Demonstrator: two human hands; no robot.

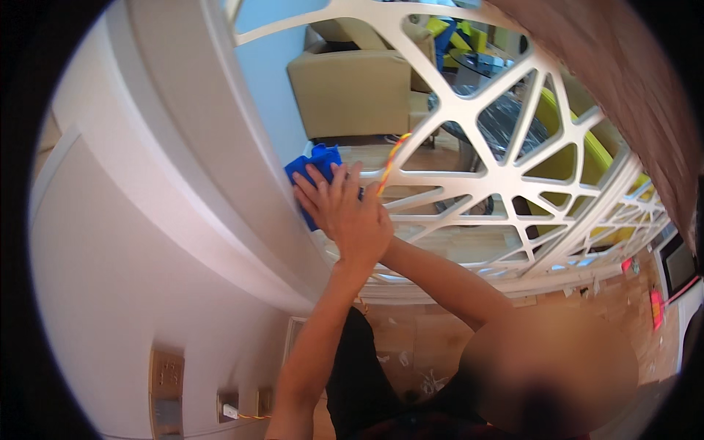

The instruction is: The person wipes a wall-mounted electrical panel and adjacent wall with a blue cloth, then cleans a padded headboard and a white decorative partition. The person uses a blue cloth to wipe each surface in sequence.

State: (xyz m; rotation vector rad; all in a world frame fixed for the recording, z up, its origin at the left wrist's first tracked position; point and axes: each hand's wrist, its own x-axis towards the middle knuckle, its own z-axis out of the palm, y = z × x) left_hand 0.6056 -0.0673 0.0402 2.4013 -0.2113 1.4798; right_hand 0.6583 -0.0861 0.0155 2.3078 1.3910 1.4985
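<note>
At the corner where the white lattice [469,172] meets the pale wall frame, both hands are together over a bright blue cloth [315,161]. It looks folded or crumpled, and much of it is covered. My left hand [359,224] lies on top, its fingers stretched upward. My right hand [314,196] reaches in beneath the left wrist, with its fingers spread across the blue cloth and pressing on it. Part of the right hand is hidden. A twisted yellow and red cord [394,158] comes down past the lattice beside my left fingers; its end is hidden there.
Beyond the lattice stand a beige sofa [352,92], a dark marbled table [513,125] and yellow-green seating [598,150]. Scraps litter the wooden floor [418,341]. A white plug [230,411] with a yellow cord is low on the left wall. A red dustpan [656,309] is at right.
</note>
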